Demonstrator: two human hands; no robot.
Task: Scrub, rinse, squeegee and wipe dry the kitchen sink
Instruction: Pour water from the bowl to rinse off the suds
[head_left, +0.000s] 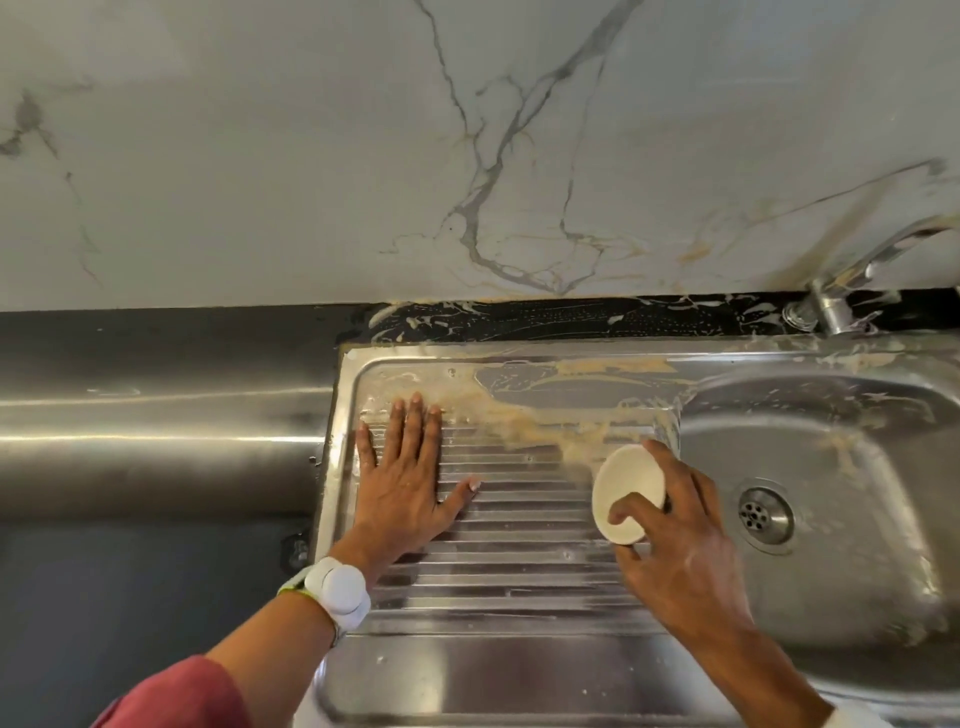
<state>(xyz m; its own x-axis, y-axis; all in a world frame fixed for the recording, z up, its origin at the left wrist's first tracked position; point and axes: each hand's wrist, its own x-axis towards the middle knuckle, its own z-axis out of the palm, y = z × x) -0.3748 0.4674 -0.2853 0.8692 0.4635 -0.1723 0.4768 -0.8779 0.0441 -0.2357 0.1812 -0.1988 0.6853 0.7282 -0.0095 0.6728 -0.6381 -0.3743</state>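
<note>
Sink (831, 415), stainless steel, set into the counter against a marble-patterned backsplash (363, 156); ribbed drainboard (519, 519) to the left of the basin, drain strainer (763, 517) on the basin floor. Tan, foamy residue (519, 421) smeared along the far edge of the drainboard, up the basin wall and around the base of the faucet (841, 291). Right hand (680, 540) grips a round white scrubber (626, 493), thumb across its top and fingers curled round its far rim, on the ribs at the drainboard's right end, just beside the basin. Left hand (400, 478) lies flat on the drainboard's left part, fingers straight and spread, holding nothing; white wrist device (337, 587) above it. Judged stage: scrubbing, rinse not yet begun. Risks: wet, soapy steel under the bracing palm could let it slide as weight shifts; the slick scrubber could squirt from the grip into the basin; residue may stay lodged in the grooves between ribs if strokes run across them; strokes toward the back edge could push more foam onto the dark counter strip (571, 317) and wall, adding area to wipe later.
</note>
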